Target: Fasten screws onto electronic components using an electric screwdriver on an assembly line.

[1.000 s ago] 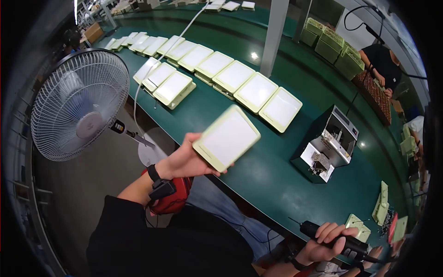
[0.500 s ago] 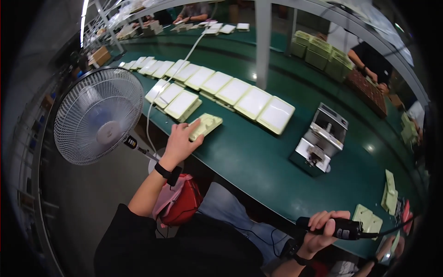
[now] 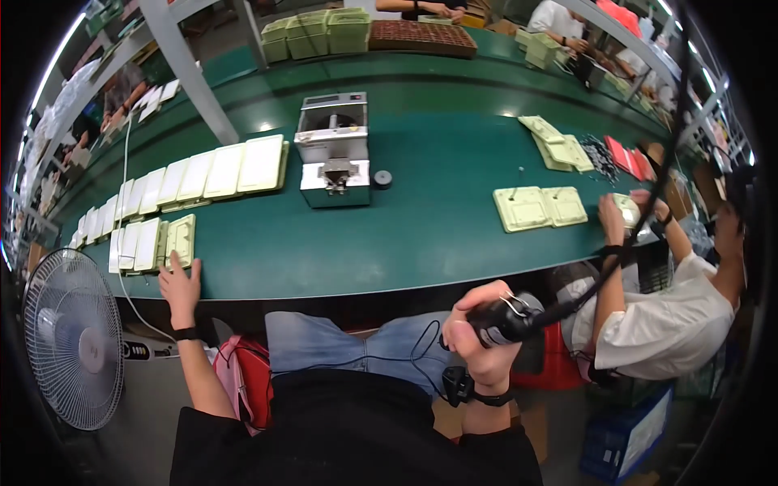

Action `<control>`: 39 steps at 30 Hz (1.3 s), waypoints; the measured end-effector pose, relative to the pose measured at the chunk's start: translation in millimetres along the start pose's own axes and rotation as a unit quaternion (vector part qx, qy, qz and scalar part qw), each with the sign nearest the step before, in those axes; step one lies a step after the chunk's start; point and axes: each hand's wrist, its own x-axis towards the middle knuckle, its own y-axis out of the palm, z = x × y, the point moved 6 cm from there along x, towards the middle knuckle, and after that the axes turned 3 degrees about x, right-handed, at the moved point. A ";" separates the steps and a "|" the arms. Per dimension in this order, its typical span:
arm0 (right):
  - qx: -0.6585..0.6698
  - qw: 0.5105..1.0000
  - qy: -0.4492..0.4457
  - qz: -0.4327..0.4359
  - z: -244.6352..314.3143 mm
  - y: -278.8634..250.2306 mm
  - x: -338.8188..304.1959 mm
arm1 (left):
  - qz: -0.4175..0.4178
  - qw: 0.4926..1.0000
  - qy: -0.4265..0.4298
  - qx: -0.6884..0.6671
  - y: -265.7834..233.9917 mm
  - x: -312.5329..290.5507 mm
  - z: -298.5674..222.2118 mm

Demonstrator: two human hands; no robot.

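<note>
Head view: the only one, looking down on a green worktable (image 3: pixel 421 243), the person's two bare hands well apart.
Left hand (image 3: pixel 180 285): fingers stretched and spread at the near edge of a pale green casing, not wrapped around it.
Pale green casing (image 3: pixel 181 236): on the table at the left, its moulded side showing, at the right end of the front row (image 3: pixel 147 245) of white-faced units.
Right hand (image 3: pixel 485 332): raised in front of the table's near edge, fingers curled firmly around a black corded driver.
Black corded driver (image 3: pixel 506 318): its wire hanger and cable end face the camera; the tip is hidden.
Back row (image 3: pixel 224 172): more white-faced units, running from the far left towards the machine.
Machine (image 3: pixel 334 150): metal and boxy, mid-table — a small dark disc (image 3: pixel 382 180) just beside it.
Right of the table: two casing parts (image 3: pixel 523 209) side by side, with others (image 3: pixel 557 150) behind them, near a heap of dark screws (image 3: pixel 598 156).
Co-worker (image 3: pixel 668 316): seated at the right in a white top, both hands at a pale piece.
Fan (image 3: pixel 74 340): at the left, beside the table.
</note>
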 end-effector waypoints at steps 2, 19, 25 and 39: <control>-0.012 0.999 0.019 0.029 -1.0 -1.9 -1.8 | 0.012 0.992 0.039 -0.122 11.9 25.1 6.0; 0.048 0.992 0.104 0.062 -30.6 61.5 25.7 | 0.445 0.001 -0.021 -0.895 -190.1 -93.9 -112.4; 0.019 0.991 0.122 0.045 -39.3 67.0 28.0 | 0.440 0.011 -0.089 -0.893 -182.0 -86.1 -111.0; 0.026 0.987 0.154 0.039 -59.4 67.5 49.2 | 0.081 0.870 0.007 -0.486 -78.7 -6.4 -6.5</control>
